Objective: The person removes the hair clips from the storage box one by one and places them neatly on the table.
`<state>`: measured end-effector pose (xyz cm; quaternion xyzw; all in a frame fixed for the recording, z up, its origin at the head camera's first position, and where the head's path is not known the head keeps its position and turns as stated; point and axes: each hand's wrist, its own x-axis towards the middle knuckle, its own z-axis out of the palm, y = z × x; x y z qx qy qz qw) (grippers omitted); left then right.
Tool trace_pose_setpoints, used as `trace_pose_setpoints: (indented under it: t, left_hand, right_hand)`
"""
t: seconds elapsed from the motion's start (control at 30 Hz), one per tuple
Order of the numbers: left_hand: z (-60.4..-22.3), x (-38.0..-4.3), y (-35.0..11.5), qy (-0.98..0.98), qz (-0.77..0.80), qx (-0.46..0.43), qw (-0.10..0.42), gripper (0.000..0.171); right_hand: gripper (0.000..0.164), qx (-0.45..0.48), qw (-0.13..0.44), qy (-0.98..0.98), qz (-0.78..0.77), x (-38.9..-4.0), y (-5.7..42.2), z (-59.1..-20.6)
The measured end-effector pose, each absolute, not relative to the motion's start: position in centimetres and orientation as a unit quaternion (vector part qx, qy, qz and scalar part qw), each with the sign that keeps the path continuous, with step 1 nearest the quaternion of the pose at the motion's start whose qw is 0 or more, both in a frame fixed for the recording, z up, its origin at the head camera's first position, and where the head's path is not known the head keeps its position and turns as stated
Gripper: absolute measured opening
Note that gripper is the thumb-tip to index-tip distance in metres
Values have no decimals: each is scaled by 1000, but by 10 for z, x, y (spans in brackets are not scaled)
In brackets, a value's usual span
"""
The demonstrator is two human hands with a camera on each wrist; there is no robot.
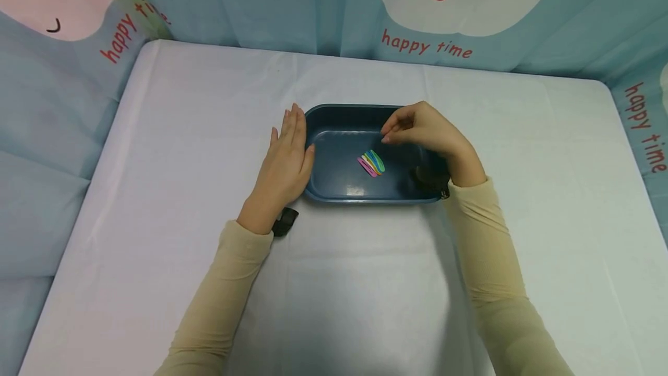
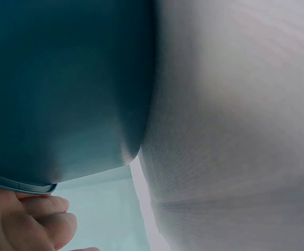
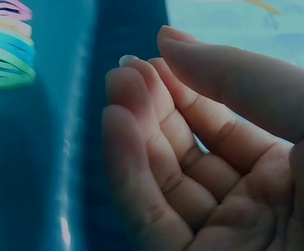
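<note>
Several snap hair clips (image 1: 371, 163) in pink, yellow, blue and green lie side by side on the floor of a dark blue rectangular tray (image 1: 334, 158). My left hand (image 1: 284, 161) rests against the tray's left rim with its fingers straight. Seen from the left wrist, the tray's outer wall (image 2: 63, 99) fills the upper left, above part of that hand. Over the right part of the tray hovers my right hand (image 1: 430, 129), fingers loosely bent. In the right wrist view its thumb and fingers are apart, holding nothing, with the clips (image 3: 8, 49) a little away.
The tray stands on a table with a white cloth (image 1: 334, 283). A pale blue curtain (image 1: 292, 4) with cartoon prints and red lettering surrounds the table's far and side edges. Dark wrist-camera mounts (image 1: 284, 222) sit on both wrists, the right one low over the tray.
</note>
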<state>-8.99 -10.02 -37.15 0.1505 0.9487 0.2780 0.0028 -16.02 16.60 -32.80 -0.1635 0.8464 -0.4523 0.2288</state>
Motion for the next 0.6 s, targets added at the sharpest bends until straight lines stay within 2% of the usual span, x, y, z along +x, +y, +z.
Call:
trace_pose_setpoints:
  t: [0.6]
  left_hand:
    - [-373, -92, -99, 949, 277, 149, 2, 61]
  right_hand:
    - [9, -149, 303, 833, -438, -167, 162, -349]
